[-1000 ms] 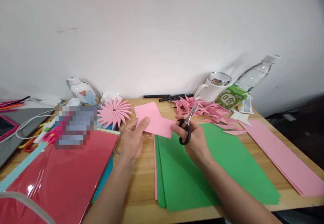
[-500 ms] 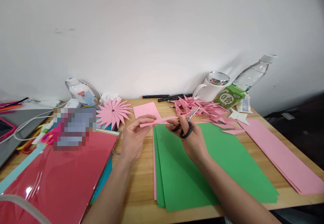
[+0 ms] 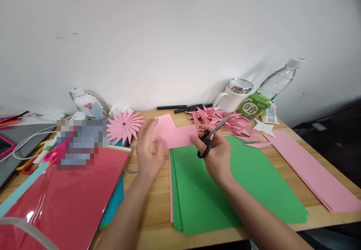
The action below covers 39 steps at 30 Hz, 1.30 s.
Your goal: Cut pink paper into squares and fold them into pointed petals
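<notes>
My right hand (image 3: 217,154) grips black-handled scissors (image 3: 210,139), blades pointing up and to the right. Its fingertips also pinch the right edge of a pink paper piece (image 3: 175,131), which hangs just above the desk. My left hand (image 3: 148,150) is blurred by motion. It is raised in front of the paper's left part, fingers stretched upward and off the paper, holding nothing. Under my right hand lies a stack of green paper sheets (image 3: 248,182).
A red sheet pack (image 3: 64,197) lies at left and long pink strips (image 3: 313,171) at right. A pink paper flower (image 3: 124,125), a pile of folded pink points (image 3: 225,122), black markers (image 3: 188,108), a white mug (image 3: 235,93) and a water bottle (image 3: 278,80) line the wall.
My left hand has let go of the pink paper and pulled back to the left. The paper, seen edge-on half a second ago, now faces me, held by my right hand alone.
</notes>
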### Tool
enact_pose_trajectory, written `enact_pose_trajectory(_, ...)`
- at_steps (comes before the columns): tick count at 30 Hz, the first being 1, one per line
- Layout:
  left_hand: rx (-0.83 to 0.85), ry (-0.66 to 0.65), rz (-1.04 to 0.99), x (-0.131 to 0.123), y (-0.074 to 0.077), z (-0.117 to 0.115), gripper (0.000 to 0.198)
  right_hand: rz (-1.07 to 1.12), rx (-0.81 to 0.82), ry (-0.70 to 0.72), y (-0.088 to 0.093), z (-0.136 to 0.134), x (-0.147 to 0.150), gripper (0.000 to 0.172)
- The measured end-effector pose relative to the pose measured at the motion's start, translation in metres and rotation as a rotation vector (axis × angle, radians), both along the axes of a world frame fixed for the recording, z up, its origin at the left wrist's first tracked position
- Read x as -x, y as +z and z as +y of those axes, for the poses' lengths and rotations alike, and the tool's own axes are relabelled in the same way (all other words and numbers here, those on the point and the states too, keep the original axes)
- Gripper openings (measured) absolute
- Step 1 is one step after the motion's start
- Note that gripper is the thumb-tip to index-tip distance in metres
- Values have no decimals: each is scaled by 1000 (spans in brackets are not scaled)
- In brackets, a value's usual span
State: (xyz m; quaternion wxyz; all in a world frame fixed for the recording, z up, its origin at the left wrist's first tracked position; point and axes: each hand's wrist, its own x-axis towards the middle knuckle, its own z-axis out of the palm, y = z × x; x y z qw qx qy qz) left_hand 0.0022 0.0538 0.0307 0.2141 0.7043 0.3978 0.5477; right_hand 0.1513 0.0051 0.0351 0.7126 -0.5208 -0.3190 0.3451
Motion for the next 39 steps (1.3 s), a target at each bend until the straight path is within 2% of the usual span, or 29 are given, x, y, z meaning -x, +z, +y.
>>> enact_pose_trajectory(2, -255, -109, 296, -3, -3, -3, 50, -3, -5, 10, 1, -1, 2, 40)
enact_pose_trajectory(3, -330, -169, 388, -5, -5, -5, 56, -2, -12, 23, 1, -1, 2, 39)
enact_pose_trajectory(5, -335, -222, 461, -8, -8, -8, 52, -6, -29, 61, 1, -2, 3, 38)
enact_pose_trajectory(7, -185, -231, 365, -8, -7, -9, 40, -15, -55, 98, 2, -2, 3, 37)
enact_pose_trajectory(9, 151, -283, 190, -7, -1, -11, 33, -21, -89, 104, 2, -2, 2, 37)
enact_pose_trajectory(11, 518, -431, -11, -5, 7, -12, 34, -12, -120, 86, 1, -1, 0, 38)
enact_pose_trajectory(13, 750, -564, -160, -3, 14, -13, 38, 6, -123, 90, 0, 0, -2, 39)
enact_pose_trajectory(15, 868, -634, -222, -1, 17, -12, 41, 22, -100, 126, 0, 0, -2, 36)
enact_pose_trajectory(19, 946, -713, -249, 1, 15, -10, 39, 29, -79, 151, 1, -1, -1, 31)
enact_pose_trajectory(27, 961, -687, -299, 2, 14, -9, 36, 17, -41, 201, 4, -2, 0, 32)
enact_pose_trajectory(33, 1074, -647, -359, 1, 14, -8, 39, -80, 11, 150, -1, 1, -3, 36)
enact_pose_trajectory(36, 1159, -588, -533, 0, 14, -3, 39, -263, 118, 158, -4, 5, -11, 45)
enact_pose_trajectory(39, 1212, -588, -694, -1, 12, 3, 43, -679, 341, 142, -6, 8, -21, 39)
